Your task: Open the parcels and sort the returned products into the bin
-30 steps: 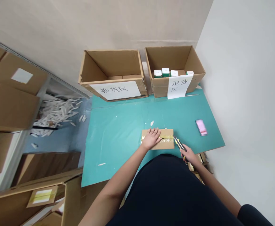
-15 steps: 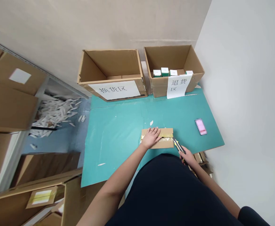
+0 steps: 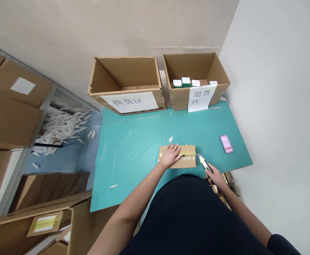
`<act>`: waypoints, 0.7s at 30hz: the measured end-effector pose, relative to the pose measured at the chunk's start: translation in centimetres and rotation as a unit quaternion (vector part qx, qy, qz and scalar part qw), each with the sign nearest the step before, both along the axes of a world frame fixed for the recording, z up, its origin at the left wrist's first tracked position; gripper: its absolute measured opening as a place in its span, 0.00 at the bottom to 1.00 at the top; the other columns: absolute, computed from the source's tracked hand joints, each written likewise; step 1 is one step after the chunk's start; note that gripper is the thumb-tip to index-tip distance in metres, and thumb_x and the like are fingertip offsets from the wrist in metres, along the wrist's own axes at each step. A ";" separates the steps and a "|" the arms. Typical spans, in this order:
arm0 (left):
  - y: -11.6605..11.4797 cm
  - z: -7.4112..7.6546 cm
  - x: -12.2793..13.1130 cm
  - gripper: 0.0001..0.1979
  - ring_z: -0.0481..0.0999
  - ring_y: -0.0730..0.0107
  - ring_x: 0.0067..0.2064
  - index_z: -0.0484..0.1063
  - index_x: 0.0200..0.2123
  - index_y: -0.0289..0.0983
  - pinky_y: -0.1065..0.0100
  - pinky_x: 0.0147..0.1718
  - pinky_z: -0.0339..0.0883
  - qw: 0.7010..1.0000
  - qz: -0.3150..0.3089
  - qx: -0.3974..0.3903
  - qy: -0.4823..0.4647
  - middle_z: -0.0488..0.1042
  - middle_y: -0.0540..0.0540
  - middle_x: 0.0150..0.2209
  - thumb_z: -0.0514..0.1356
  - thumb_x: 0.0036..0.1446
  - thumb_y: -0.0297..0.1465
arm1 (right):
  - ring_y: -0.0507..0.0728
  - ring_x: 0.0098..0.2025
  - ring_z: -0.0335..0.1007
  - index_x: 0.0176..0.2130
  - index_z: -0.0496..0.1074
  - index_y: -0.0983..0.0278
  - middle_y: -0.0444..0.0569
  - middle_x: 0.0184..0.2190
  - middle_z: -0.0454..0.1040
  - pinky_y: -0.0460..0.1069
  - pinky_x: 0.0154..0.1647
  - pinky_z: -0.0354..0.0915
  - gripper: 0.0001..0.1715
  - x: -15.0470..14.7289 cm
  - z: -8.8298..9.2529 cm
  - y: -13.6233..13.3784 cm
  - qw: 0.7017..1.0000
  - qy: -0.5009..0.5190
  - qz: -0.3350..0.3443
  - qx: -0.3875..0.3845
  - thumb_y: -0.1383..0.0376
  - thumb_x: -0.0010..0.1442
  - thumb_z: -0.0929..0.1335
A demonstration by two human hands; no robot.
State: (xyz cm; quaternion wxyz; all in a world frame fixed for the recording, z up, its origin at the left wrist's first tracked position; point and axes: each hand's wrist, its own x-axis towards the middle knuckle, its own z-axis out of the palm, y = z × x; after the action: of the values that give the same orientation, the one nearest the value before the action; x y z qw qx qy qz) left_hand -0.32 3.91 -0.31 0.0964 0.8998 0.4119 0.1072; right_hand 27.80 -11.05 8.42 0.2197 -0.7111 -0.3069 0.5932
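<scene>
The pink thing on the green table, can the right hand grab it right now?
Probably not straight away: the right hand is holding a cutter. The way to the pink thing looks free across the green table, so an emptied hand could likely reach it.

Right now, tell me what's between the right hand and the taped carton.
In the head view, the cutter in the right hand spans most of it; green tabletop shows between its tip and the taped carton.
</scene>
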 end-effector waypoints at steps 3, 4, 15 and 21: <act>0.0 0.1 0.0 0.25 0.69 0.47 0.62 0.68 0.62 0.38 0.45 0.62 0.57 1.000 -0.001 -0.001 -0.001 0.71 0.34 0.61 0.52 0.69 0.44 | 0.48 0.15 0.61 0.65 0.62 0.62 0.36 0.22 0.66 0.42 0.13 0.57 0.36 0.1 -0.8 0.8 0.999 0.012 0.033 0.007 0.55 0.61 0.66; 0.0 0.2 0.0 0.25 0.69 0.47 0.62 0.68 0.62 0.38 0.45 0.62 0.57 1.000 -0.002 0.000 -0.001 0.71 0.34 0.61 0.52 0.68 0.45 | 0.48 0.15 0.61 0.65 0.62 0.62 0.36 0.22 0.66 0.41 0.12 0.56 0.35 0.1 -1.0 0.9 0.999 0.014 0.043 0.006 0.56 0.61 0.66; -0.3 -0.1 0.1 0.25 0.68 0.48 0.63 0.68 0.62 0.41 0.45 0.65 0.54 1.000 0.012 -0.016 -0.013 0.70 0.35 0.62 0.55 0.67 0.45 | 0.49 0.14 0.60 0.65 0.63 0.62 0.36 0.20 0.66 0.42 0.12 0.57 0.33 1.7 -1.9 -0.6 0.996 -0.019 0.085 0.004 0.58 0.62 0.66; 0.0 -0.1 0.1 0.26 0.67 0.48 0.64 0.67 0.63 0.39 0.43 0.66 0.52 1.000 0.013 -0.023 -0.016 0.69 0.35 0.63 0.55 0.67 0.45 | 0.48 0.14 0.60 0.66 0.62 0.61 0.36 0.20 0.66 0.42 0.12 0.58 0.35 1.4 -1.5 0.1 0.997 -0.013 0.069 0.007 0.57 0.62 0.67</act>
State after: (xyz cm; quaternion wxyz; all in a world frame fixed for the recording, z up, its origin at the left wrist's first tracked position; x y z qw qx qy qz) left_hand -0.20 3.91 -0.38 0.1220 0.8902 0.4240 0.1138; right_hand 29.16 -10.91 6.92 0.1791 -0.6944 -0.3624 0.5953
